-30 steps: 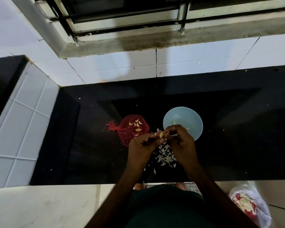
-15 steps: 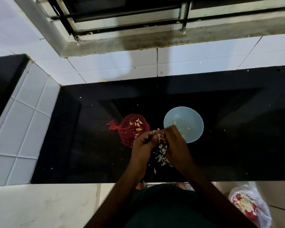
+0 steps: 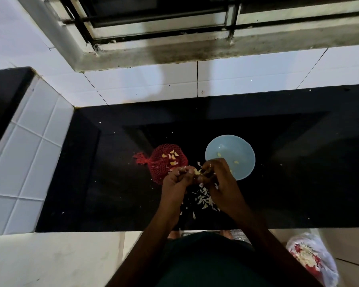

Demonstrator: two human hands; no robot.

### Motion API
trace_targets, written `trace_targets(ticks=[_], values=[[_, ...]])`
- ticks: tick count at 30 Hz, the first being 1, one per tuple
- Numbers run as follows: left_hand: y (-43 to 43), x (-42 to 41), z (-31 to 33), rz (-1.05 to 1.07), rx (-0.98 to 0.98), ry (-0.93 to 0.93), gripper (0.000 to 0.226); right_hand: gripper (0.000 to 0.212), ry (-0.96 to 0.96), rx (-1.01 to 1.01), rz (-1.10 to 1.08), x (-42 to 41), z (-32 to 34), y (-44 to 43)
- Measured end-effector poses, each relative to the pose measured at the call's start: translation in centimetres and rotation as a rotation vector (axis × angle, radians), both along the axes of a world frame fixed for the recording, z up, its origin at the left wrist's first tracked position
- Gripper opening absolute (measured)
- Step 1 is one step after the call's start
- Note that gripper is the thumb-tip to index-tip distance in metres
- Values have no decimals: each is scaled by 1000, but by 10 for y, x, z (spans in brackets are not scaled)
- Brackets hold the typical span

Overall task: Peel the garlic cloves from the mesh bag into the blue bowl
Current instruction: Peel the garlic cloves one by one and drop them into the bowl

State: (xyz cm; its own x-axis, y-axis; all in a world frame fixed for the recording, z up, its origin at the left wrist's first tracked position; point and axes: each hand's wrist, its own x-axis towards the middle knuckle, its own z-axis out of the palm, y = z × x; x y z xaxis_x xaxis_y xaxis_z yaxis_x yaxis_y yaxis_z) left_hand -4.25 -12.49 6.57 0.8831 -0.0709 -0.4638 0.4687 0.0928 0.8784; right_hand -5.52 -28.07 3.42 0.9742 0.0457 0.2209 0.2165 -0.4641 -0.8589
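Observation:
A red mesh bag (image 3: 164,162) with several garlic cloves lies on the black counter (image 3: 91,183). To its right stands the blue bowl (image 3: 234,150) holding a few peeled cloves. In front of both, my left hand (image 3: 177,183) and my right hand (image 3: 220,181) meet, and their fingertips pinch one pale garlic clove (image 3: 197,172) between them. A heap of white garlic skins (image 3: 203,198) lies on the counter under my hands. My right hand covers the bowl's near left rim.
White tiled walls (image 3: 29,152) border the counter at the left and back, with a barred window (image 3: 153,17) above. A clear plastic bag (image 3: 311,259) with red and white contents sits on the floor at the lower right.
My hands have stayed together at the clove, shifting slightly while working its skin. The bag and bowl have not moved.

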Motion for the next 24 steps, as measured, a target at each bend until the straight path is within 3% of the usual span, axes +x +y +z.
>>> trace_targets(ticks=[5,9,13,18,24], values=[[1,2,-3,-28,11,-41,11,9,-62,-103,42,5,-2,-4],[5,5,-1,-121,66,-64,15,24,-37,-101,111,8,7,-13],[5,4,1,-138,52,-46,15,16,-116,-190,186,11,8,-20],[4,3,-1,-150,19,-24,11,15,-77,-174,191,13,9,-26],[3,4,-7,-213,119,-164,9,6,-21,-153,205,13,3,-19]])
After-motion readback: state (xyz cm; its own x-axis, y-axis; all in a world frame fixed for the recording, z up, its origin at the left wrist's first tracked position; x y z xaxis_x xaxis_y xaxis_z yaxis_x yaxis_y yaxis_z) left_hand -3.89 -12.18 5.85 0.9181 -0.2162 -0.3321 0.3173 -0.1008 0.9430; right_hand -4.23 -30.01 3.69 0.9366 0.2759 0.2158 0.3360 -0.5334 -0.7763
